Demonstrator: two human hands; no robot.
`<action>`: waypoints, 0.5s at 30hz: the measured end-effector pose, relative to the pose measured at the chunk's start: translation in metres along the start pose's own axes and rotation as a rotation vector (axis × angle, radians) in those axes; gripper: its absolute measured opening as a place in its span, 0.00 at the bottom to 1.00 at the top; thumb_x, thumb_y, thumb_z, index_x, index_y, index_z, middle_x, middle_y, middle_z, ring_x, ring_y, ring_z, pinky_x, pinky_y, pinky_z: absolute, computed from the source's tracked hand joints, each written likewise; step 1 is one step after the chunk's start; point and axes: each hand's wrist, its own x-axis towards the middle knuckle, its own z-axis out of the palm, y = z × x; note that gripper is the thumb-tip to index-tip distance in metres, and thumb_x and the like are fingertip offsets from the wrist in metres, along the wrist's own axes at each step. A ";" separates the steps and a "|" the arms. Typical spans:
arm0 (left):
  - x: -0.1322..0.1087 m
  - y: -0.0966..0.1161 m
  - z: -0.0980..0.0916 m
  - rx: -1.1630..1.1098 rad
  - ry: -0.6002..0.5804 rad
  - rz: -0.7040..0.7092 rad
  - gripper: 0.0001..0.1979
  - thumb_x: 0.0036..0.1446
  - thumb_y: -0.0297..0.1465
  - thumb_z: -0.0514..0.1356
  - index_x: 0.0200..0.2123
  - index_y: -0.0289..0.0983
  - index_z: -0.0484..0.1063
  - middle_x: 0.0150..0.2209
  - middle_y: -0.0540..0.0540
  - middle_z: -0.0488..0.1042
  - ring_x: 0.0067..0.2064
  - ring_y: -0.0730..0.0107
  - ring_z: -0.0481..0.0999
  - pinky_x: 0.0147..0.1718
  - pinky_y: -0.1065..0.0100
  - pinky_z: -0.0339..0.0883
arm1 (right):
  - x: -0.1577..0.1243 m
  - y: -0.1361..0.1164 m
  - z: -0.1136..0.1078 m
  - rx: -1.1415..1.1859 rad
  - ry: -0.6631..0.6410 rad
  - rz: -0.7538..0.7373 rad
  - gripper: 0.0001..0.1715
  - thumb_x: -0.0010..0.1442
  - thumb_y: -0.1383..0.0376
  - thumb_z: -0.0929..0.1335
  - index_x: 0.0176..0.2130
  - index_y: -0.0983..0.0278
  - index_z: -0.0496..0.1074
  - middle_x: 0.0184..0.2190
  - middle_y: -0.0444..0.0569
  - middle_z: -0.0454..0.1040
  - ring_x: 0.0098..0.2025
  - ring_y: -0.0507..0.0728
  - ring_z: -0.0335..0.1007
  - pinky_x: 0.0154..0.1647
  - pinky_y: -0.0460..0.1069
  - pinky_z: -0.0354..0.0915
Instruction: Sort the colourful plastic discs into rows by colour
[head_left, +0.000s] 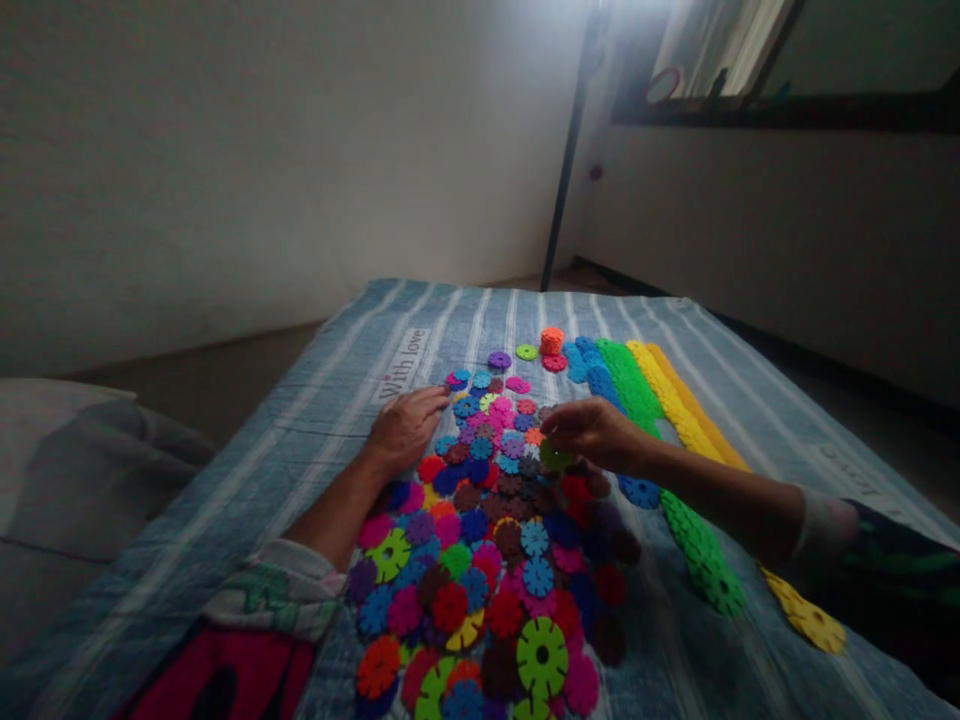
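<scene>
A wide spread of notched plastic discs [510, 490] in many colours lies loose down the middle of the cloth. My left hand [409, 428] rests flat along the left border of this spread, fingers stretched toward its far end. Above the right side of the pile, my right hand [589, 432] pinches a lime-green disc [556, 456] between thumb and fingers. To the right run sorted overlapping rows: blue discs [600, 380], green discs [634, 390], yellow discs [671, 400] and orange discs [694, 415]. My right forearm crosses over these rows and hides part of them.
A short orange stack [552, 341] stands near the far end, by a red disc [555, 363], a lime disc [527, 352] and a purple disc [499, 360]. The striped blue cloth [300, 470] covers the surface. Behind it rises a dark lamp pole [566, 170].
</scene>
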 end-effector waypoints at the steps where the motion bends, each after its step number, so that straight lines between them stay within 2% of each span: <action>1: 0.000 0.000 0.000 0.005 0.000 0.000 0.18 0.56 0.30 0.49 0.44 0.42 0.76 0.54 0.48 0.75 0.57 0.64 0.71 0.60 0.57 0.62 | 0.004 0.001 0.001 -0.004 0.001 0.006 0.07 0.48 0.68 0.70 0.32 0.65 0.76 0.23 0.43 0.73 0.23 0.49 0.67 0.24 0.45 0.63; 3: -0.001 0.000 0.000 0.005 -0.003 0.004 0.18 0.56 0.30 0.49 0.44 0.40 0.76 0.54 0.46 0.74 0.57 0.63 0.71 0.60 0.57 0.62 | 0.014 0.004 0.001 -0.054 0.030 -0.011 0.08 0.48 0.69 0.69 0.32 0.66 0.76 0.22 0.43 0.73 0.22 0.49 0.66 0.23 0.45 0.63; 9: -0.004 0.002 -0.002 -0.013 0.002 0.011 0.18 0.57 0.29 0.49 0.45 0.41 0.76 0.55 0.46 0.74 0.57 0.63 0.71 0.58 0.56 0.63 | 0.056 0.009 -0.011 -0.422 0.239 -0.060 0.12 0.53 0.70 0.67 0.37 0.68 0.77 0.26 0.46 0.75 0.25 0.50 0.69 0.25 0.45 0.64; 15: -0.005 0.003 -0.004 0.011 -0.012 0.005 0.18 0.57 0.29 0.50 0.46 0.39 0.75 0.55 0.44 0.74 0.57 0.62 0.71 0.57 0.56 0.63 | 0.095 0.012 -0.024 -0.656 0.313 -0.038 0.16 0.56 0.73 0.64 0.41 0.69 0.77 0.30 0.49 0.77 0.30 0.52 0.72 0.31 0.46 0.66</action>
